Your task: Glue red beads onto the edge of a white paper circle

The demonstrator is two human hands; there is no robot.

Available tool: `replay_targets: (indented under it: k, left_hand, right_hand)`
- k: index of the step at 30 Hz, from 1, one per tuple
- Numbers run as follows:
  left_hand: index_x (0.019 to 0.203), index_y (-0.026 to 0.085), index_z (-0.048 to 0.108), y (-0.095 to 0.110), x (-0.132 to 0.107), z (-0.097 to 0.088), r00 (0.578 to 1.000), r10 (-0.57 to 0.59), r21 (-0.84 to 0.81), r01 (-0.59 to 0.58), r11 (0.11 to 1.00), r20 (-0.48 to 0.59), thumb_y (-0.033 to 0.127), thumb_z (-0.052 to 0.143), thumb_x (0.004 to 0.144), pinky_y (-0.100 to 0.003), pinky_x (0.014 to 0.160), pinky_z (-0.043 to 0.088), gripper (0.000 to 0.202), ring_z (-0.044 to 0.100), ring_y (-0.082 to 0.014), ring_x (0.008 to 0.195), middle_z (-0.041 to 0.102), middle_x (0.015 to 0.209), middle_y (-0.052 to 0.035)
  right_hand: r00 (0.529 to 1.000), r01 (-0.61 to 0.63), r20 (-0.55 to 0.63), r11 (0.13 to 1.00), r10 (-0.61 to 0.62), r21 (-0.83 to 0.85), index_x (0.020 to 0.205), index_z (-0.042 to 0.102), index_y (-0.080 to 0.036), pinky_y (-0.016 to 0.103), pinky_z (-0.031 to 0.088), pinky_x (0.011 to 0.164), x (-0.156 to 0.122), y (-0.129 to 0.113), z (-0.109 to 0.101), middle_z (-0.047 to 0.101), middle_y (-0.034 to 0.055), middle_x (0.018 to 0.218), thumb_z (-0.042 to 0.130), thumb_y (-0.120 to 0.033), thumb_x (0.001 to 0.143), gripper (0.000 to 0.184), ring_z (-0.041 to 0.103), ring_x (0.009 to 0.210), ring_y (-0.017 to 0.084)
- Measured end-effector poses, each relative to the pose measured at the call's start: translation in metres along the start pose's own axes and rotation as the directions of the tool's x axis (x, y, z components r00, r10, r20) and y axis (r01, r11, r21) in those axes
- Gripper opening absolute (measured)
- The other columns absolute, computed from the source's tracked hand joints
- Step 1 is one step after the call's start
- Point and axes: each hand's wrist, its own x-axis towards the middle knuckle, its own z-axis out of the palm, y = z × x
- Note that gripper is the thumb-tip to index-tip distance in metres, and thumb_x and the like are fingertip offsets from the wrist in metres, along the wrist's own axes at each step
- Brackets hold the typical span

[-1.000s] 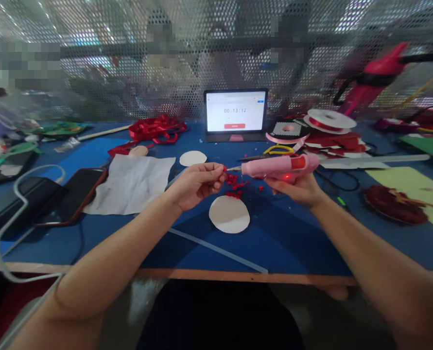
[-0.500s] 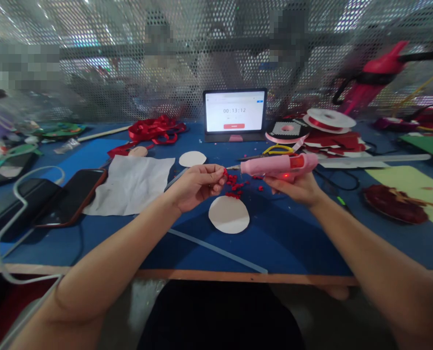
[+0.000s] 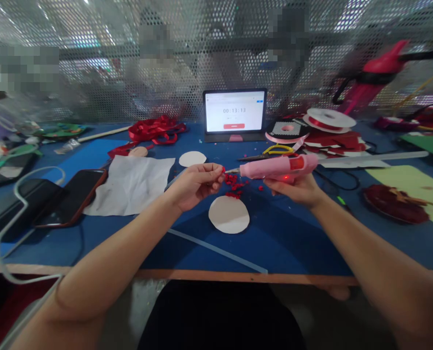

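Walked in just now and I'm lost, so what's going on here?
A person is working with both hands at a blue table. The left hand pinches a small red piece. The right hand holds a pink glue gun, its nozzle pointed at that piece; whether they touch is unclear. More red bits lie below, near a white disc.

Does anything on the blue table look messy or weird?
Nothing looks clearly broken. The messiest spots: small red pieces scattered loosely on the blue table near the flat round white disc, and shiny red ribbon heaped in tangled loops left of the black-framed tablet, rather than wound neatly.
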Motion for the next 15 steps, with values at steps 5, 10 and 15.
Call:
replay_targets:
  k: [5,10,15]
  left_hand:
    - [0.066,0.011,0.054,-0.0003,0.0014,-0.0012,0.999,0.015,0.025,-0.014,1.0,-0.044,0.018,0.067,0.07,-0.013,0.043,0.032,0.015,0.043,-0.0028,0.048,0.051,0.061,0.0012]
    - [0.065,0.011,0.053,0.0006,0.0007,-0.001,1.0,0.013,0.066,-0.012,0.998,-0.024,0.019,0.069,0.068,-0.014,0.042,0.032,0.018,0.044,-0.003,0.047,0.05,0.062,0.0016]
    - [0.065,0.012,0.054,0.0011,0.0004,-0.0014,0.999,0.02,0.14,-0.015,0.99,-0.038,0.024,0.07,0.068,-0.015,0.043,0.032,0.02,0.044,-0.0035,0.047,0.051,0.06,0.0017]
  right_hand:
    - [0.999,0.015,-0.039,1.0,-0.015,-0.001,0.069,0.057,-0.021,0.025,0.045,0.039,-0.0004,0.0029,-0.0012,0.056,-0.0021,0.051,0.07,-0.041,0.072,0.024,0.051,0.042,0.011]
    - [0.997,-0.004,-0.072,1.0,0.004,-0.011,0.063,0.056,-0.02,0.026,0.044,0.037,0.0011,0.002,-0.0015,0.053,-0.0016,0.047,0.068,-0.047,0.072,0.03,0.05,0.04,0.011]
    - [0.992,-0.063,-0.105,0.996,0.069,0.066,0.063,0.056,-0.021,0.026,0.045,0.037,0.0021,-0.0052,-0.0006,0.052,-0.0024,0.048,0.071,-0.051,0.067,0.034,0.048,0.04,0.01]
